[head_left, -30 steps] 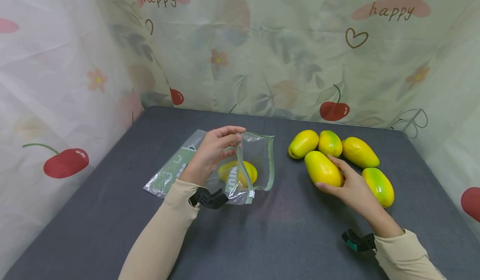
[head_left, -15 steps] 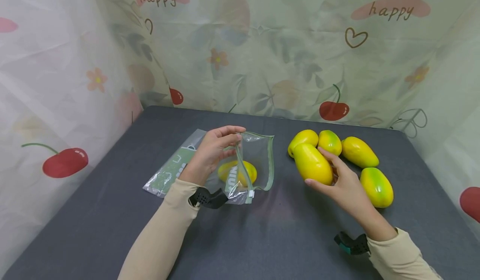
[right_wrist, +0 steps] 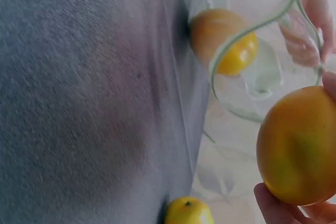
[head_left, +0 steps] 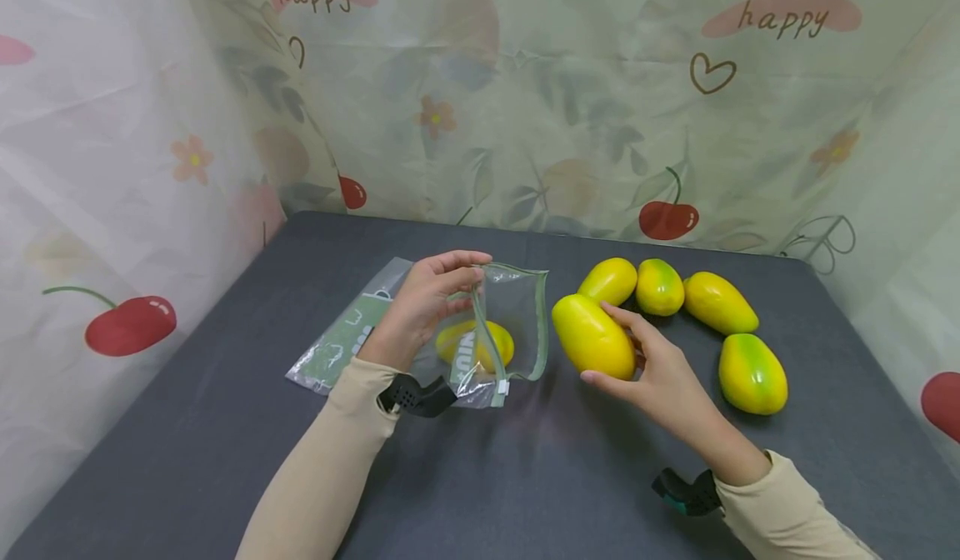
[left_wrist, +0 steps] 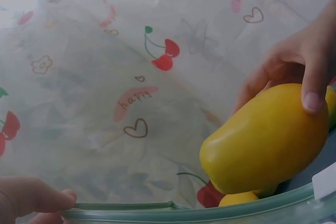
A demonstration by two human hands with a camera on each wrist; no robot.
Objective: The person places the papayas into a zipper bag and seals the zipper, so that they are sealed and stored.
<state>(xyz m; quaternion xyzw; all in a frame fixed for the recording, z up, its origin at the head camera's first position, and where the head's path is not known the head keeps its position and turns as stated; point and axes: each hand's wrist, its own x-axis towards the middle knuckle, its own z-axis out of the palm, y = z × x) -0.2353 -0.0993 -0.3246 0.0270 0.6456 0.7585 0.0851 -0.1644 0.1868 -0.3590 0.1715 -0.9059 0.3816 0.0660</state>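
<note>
My left hand pinches the green-edged rim of a clear zip bag, whose mouth gapes toward the right. Inside that bag lies one yellow mango, seen through the plastic. In my right hand is another mango, gripped between thumb and fingers, raised off the table just right of the bag's mouth. The left wrist view shows this held mango beyond the bag's rim. From the right wrist, the held mango appears close to the bag opening, apart from it.
Several more mangoes, such as the yellow one and the green-streaked one, rest on the dark table at the right. A flat green-printed clear bag lies left, partly behind my left hand. Patterned curtains border the table.
My right hand has carried its mango leftward, from beside the other mangoes to near the bag's mouth. The left hand and the bag have stayed in place.
</note>
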